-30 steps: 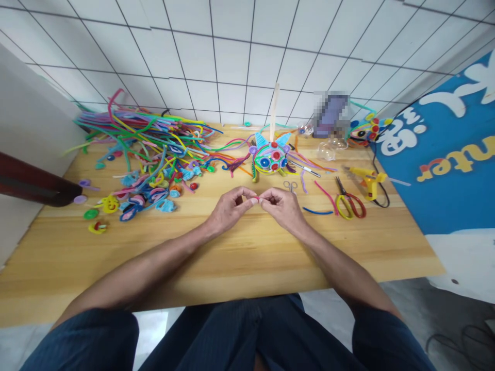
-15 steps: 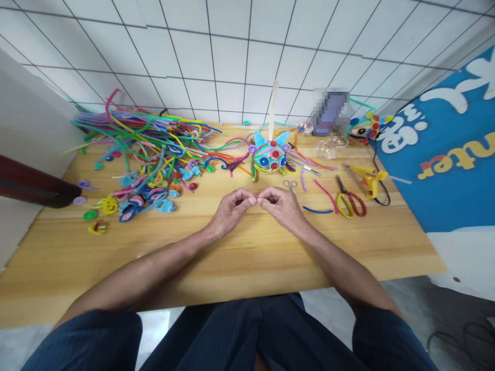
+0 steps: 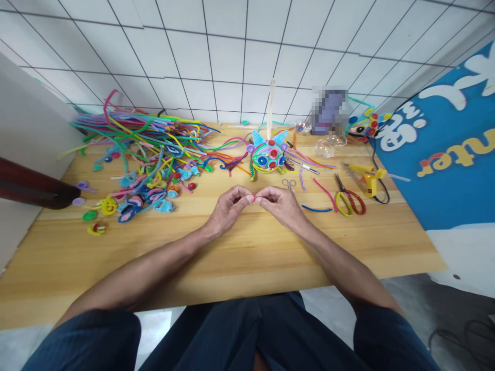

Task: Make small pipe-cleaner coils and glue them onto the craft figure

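Note:
My left hand (image 3: 229,208) and my right hand (image 3: 281,205) meet fingertip to fingertip over the middle of the wooden table (image 3: 232,257). Both pinch a small pink pipe-cleaner piece (image 3: 254,197) between thumb and fingers; most of it is hidden. Just beyond the hands stands a round colourful pipe-cleaner figure (image 3: 267,156) with blue ears and button-like coils.
A large heap of coloured pipe cleaners (image 3: 143,139) and coiled pieces (image 3: 143,196) fills the left back. Right of the hands lie small scissors (image 3: 288,183), a blue strand (image 3: 317,209), yellow-and-red scissors (image 3: 347,198) and a yellow glue gun (image 3: 365,178). A dark red bar (image 3: 34,188) juts in at left.
Both hands stay together on the pink piece with only small finger movement; the view has shifted slightly.

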`<state>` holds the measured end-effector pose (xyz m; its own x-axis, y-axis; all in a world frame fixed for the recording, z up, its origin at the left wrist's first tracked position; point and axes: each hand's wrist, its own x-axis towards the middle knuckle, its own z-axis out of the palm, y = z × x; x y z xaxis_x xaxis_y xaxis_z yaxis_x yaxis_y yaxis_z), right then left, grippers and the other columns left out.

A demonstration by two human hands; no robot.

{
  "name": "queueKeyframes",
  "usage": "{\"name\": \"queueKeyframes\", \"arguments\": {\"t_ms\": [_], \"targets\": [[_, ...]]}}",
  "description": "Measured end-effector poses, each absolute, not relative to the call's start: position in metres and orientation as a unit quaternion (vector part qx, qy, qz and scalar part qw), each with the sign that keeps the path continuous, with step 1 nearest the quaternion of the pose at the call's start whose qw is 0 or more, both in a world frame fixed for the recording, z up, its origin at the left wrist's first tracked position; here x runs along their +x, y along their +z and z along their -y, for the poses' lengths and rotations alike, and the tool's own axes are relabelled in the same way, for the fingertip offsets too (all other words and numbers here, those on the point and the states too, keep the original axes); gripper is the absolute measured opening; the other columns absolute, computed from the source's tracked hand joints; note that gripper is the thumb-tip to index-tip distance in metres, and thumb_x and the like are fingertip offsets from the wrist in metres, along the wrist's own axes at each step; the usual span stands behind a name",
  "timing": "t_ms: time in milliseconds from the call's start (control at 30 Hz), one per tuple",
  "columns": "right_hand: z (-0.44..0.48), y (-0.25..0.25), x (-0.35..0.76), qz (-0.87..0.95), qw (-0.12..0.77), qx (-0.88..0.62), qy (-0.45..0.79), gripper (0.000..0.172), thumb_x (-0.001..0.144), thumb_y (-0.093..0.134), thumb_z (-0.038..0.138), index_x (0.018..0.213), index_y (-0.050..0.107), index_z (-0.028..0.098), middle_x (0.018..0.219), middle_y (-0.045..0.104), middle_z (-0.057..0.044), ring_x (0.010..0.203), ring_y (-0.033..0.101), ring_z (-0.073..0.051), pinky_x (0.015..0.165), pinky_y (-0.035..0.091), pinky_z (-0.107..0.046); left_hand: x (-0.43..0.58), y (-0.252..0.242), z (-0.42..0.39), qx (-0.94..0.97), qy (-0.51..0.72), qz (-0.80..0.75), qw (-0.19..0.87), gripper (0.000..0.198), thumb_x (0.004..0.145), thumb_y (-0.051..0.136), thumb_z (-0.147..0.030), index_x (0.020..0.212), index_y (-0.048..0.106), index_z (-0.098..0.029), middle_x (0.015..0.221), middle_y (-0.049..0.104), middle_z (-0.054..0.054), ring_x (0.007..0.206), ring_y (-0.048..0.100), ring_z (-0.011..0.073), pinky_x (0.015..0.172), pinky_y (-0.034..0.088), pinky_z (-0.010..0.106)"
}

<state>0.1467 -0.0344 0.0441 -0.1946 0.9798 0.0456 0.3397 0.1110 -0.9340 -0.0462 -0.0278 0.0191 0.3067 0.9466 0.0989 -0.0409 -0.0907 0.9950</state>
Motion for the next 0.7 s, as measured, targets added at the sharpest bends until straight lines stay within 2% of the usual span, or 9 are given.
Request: {"name": "queueKeyframes", "arguments": {"t_ms": [100, 200, 333, 433, 567, 700], "targets": [[0.0360, 0.0416, 0.1441, 0.643, 0.380, -0.518, 0.416, 0.016, 0.087, 0.066, 0.033, 0.085, 0.073, 0.019, 0.073, 0.072, 0.000, 0.061, 0.058, -0.012, 0.058, 0.043, -0.025, -0.0442, 0.0147, 0.0295, 0.569, 0.456, -0.382, 0.568, 0.038, 0.090, 0.073, -0.055, 0.086, 0.065, -0.017, 0.068, 0.055, -0.004, 0.057, 0.041, 0.0093, 0.054, 0.034, 0.023], [0.0375, 0.0405, 0.1439, 0.682, 0.378, -0.525, 0.340, 0.009, 0.088, 0.065, 0.025, 0.083, 0.070, 0.020, 0.073, 0.071, 0.000, 0.062, 0.059, -0.013, 0.061, 0.044, -0.026, -0.0452, 0.0126, 0.0290, 0.589, 0.446, -0.375, 0.560, 0.035, 0.092, 0.071, -0.052, 0.090, 0.066, -0.017, 0.071, 0.058, -0.002, 0.058, 0.045, 0.0097, 0.055, 0.036, 0.023], [0.0402, 0.0407, 0.1464, 0.767, 0.365, -0.493, 0.189, 0.010, 0.088, 0.062, 0.013, 0.083, 0.066, 0.021, 0.076, 0.069, -0.001, 0.067, 0.060, -0.014, 0.065, 0.044, -0.027, -0.0494, 0.0169, 0.0260, 0.674, 0.414, -0.376, 0.482, 0.027, 0.097, 0.066, -0.044, 0.099, 0.069, -0.018, 0.081, 0.066, 0.001, 0.064, 0.052, 0.0115, 0.062, 0.041, 0.025], [0.0427, 0.0427, 0.1482, 0.807, 0.339, -0.466, 0.128, 0.012, 0.093, 0.059, 0.013, 0.087, 0.066, 0.021, 0.080, 0.069, -0.003, 0.071, 0.062, -0.016, 0.068, 0.045, -0.028, -0.0522, 0.0205, 0.0238, 0.724, 0.410, -0.377, 0.406, 0.022, 0.099, 0.064, -0.039, 0.097, 0.070, -0.018, 0.081, 0.065, 0.001, 0.063, 0.052, 0.0115, 0.064, 0.042, 0.026], [0.0445, 0.0460, 0.1498, 0.826, 0.326, -0.451, 0.086, 0.014, 0.098, 0.059, 0.015, 0.091, 0.069, 0.022, 0.088, 0.070, -0.005, 0.080, 0.065, -0.018, 0.073, 0.047, -0.030, -0.0533, 0.0212, 0.0232, 0.760, 0.408, -0.367, 0.348, 0.016, 0.099, 0.062, -0.031, 0.094, 0.069, -0.017, 0.083, 0.065, 0.001, 0.063, 0.052, 0.0110, 0.064, 0.043, 0.024], [0.0441, 0.0457, 0.1492, 0.819, 0.349, -0.445, 0.099, 0.014, 0.098, 0.061, 0.014, 0.091, 0.070, 0.023, 0.085, 0.071, -0.003, 0.077, 0.066, -0.017, 0.072, 0.049, -0.029, -0.0519, 0.0206, 0.0249, 0.755, 0.415, -0.378, 0.338, 0.014, 0.098, 0.063, -0.028, 0.091, 0.069, -0.018, 0.079, 0.064, 0.000, 0.060, 0.050, 0.0102, 0.062, 0.041, 0.024]]}}
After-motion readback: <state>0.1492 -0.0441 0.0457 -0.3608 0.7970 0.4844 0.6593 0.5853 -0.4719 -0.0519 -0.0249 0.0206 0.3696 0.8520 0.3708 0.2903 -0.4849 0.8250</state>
